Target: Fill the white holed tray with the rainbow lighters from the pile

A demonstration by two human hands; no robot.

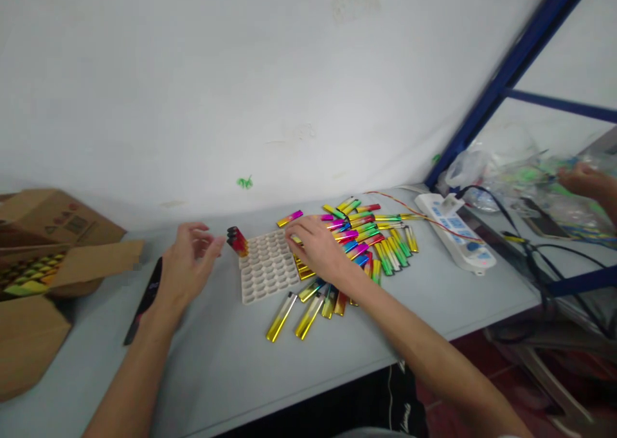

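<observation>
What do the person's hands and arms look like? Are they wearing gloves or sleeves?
No gloves. The left hand and right hand are bare, and both forearms are bare too: no sleeve, watch or bracelet shows on them.

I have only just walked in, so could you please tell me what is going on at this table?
A person is at a grey table. Their right hand lies on a heap of colourful lighters beside a slotted tray. Their left hand is open, close to a few lighters standing in the tray's far left corner. The other slots look empty.
</observation>
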